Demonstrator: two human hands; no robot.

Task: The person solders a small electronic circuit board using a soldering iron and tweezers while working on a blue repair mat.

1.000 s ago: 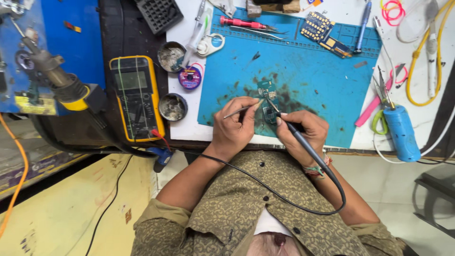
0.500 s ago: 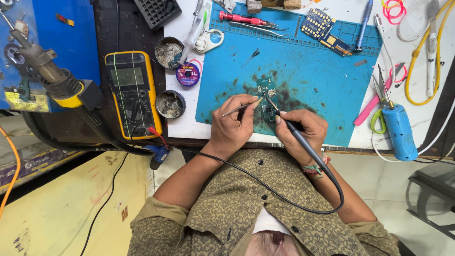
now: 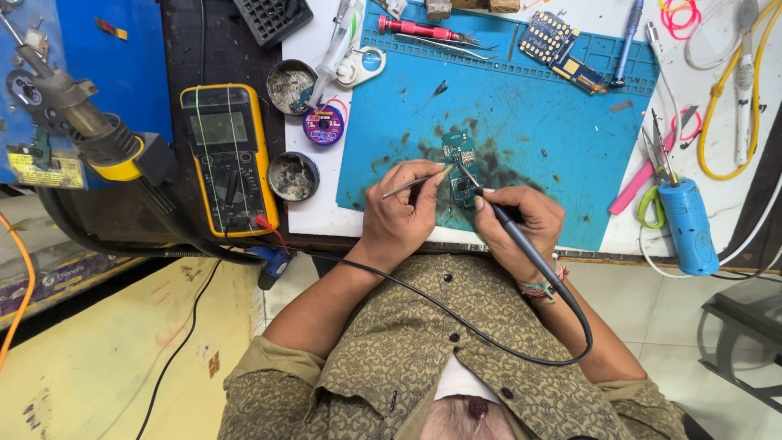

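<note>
Head view, left to right: yellow multimeter (image 3: 229, 159) sat idle at bench edge, round flux tin (image 3: 293, 176) beside it. Left hand (image 3: 401, 213) pinched thin tweezers (image 3: 414, 184), tips at small green circuit board (image 3: 461, 167) on blue mat (image 3: 562, 138). Right hand (image 3: 516, 224) closed pen-style round soldering iron (image 3: 497, 213), tip on board. Judged best: wrists braced on mat, light touch, cable slack.

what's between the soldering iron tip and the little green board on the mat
Nothing visible. The right hand holds the soldering iron with its tip right at the board on the blue mat. The left hand brings tweezers in from the other side, clear of the iron.
</note>
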